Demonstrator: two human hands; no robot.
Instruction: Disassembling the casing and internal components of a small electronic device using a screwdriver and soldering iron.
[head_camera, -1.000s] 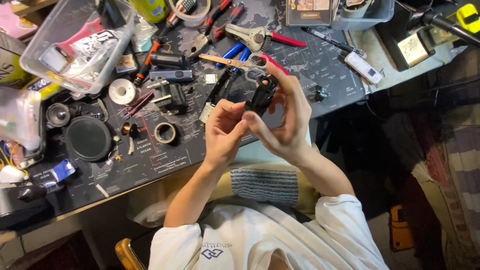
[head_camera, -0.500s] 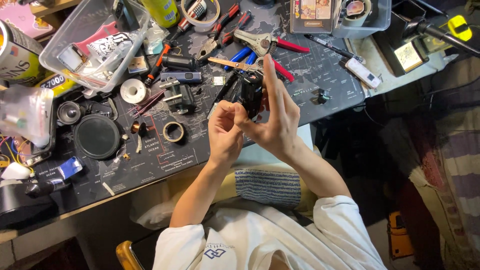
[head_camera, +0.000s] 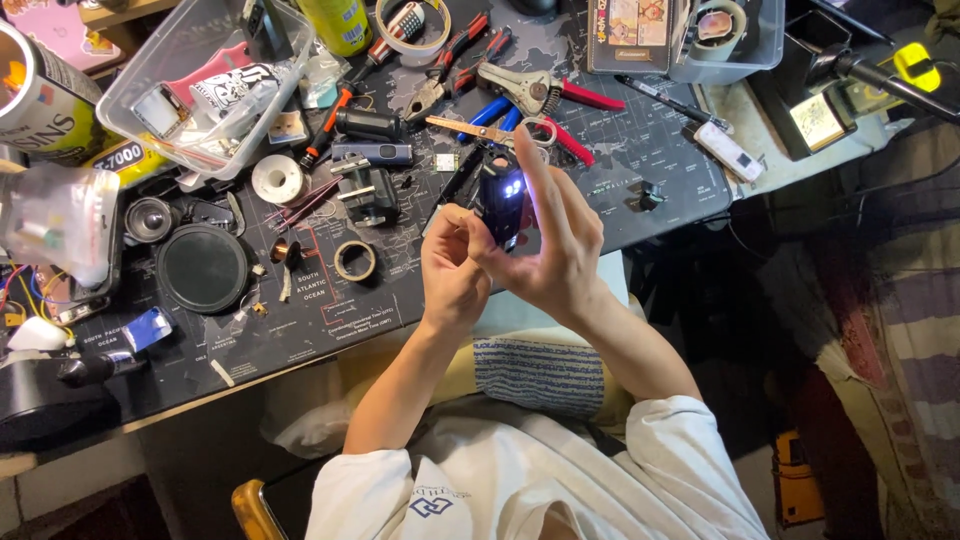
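A small black gadget with a lit bluish-white spot on its face is held up over the dark desk mat. My right hand grips it from the right side, fingers stretched along its edge. My left hand pinches its lower left end with thumb and fingertips. Both hands hover near the front edge of the desk, above my lap.
Tools crowd the desk: pliers, scissors, screwdrivers, a tape roll, a round black lid, a small ring. A clear plastic bin sits at back left, another box at back right.
Both hands turned the black gadget more upright and raised it slightly. A light on its face now glows. The view shifted a little toward the desk.
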